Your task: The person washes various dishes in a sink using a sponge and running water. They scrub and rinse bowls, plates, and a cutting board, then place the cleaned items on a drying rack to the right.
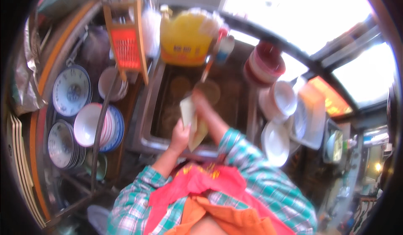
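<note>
Over a metal sink [147, 121], my left hand [181, 134] grips the lower end of a pale, flat-sided object [188, 110], whose kind I cannot tell. My right hand [199, 98] is at its upper right edge; blur hides what the fingers do there. A yellowish piece [200, 134], perhaps a cloth, hangs beneath the right forearm. Round shapes show dimly in the dark basin beyond the hands. A thin stream or handle, orange and white, comes down just above my right hand.
Stacked bowls [71, 90] fill a rack on the left, beside a wooden-framed grater [125, 47]. Behind the sink stands a large yellow jug [185, 41]. Red and pink tubs [264, 63], white bowls [284, 98], a white plate [275, 143] and a clear plastic container [310, 117] line the right side.
</note>
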A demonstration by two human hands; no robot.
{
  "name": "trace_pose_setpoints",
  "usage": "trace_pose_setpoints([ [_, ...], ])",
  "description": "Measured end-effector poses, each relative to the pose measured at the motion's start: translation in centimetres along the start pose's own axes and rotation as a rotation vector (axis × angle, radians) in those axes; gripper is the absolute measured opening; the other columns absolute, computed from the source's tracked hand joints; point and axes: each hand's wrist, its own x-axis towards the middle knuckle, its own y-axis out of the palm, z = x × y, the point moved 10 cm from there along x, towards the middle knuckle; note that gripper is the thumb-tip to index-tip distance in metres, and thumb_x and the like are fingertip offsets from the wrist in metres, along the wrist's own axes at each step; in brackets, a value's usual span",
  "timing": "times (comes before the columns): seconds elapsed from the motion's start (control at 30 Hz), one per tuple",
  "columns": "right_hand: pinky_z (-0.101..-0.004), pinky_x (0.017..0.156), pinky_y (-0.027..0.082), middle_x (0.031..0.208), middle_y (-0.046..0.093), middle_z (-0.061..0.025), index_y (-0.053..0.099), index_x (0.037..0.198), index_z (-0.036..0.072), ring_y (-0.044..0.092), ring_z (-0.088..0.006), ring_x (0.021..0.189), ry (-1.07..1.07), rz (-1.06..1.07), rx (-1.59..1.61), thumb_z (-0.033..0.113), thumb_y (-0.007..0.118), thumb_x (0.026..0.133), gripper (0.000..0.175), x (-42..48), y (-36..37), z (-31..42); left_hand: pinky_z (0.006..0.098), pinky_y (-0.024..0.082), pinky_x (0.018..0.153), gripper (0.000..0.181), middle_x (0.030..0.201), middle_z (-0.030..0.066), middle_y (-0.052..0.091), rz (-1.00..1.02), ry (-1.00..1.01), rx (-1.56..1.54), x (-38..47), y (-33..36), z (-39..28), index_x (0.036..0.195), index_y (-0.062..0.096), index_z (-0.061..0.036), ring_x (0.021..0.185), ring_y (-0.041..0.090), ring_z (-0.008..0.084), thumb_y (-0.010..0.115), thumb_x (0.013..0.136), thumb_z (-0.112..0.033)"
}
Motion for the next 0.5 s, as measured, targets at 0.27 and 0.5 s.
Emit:
trace_pose_setpoints([
  [0.27,-0.0357,0.088,0.042,0.107,0.062,-0.0170,0.060,0.108,0.000,0.057,-0.0271,0.100,-0.077,-0.130,0.016,0.037,0.041,0.095,0.043,-1.3,-8.3,-2.9,0.0331,0.047,0.085,0.032,0.110,0.0067,0.060,0.193,-0.402,-0.665,-3.2,1.6,1.3,0.124,0.047,-0.0033,0.097,0.059,0.0153,0.048,0.093,-0.008],
  [0.5,-0.0399,0.085,0.044,0.103,0.062,-0.0225,0.060,0.101,-0.001,0.057,-0.0380,0.099,-0.330,-0.242,-0.428,0.028,0.045,0.094,0.034,-3.9,-5.1,4.0,0.0325,0.047,0.091,0.040,0.115,0.0129,0.059,0.472,-0.620,-0.579,1.9,0.9,0.3,0.126,0.045,0.0018,0.104,0.059,0.0208,0.051,0.092,-0.016],
])
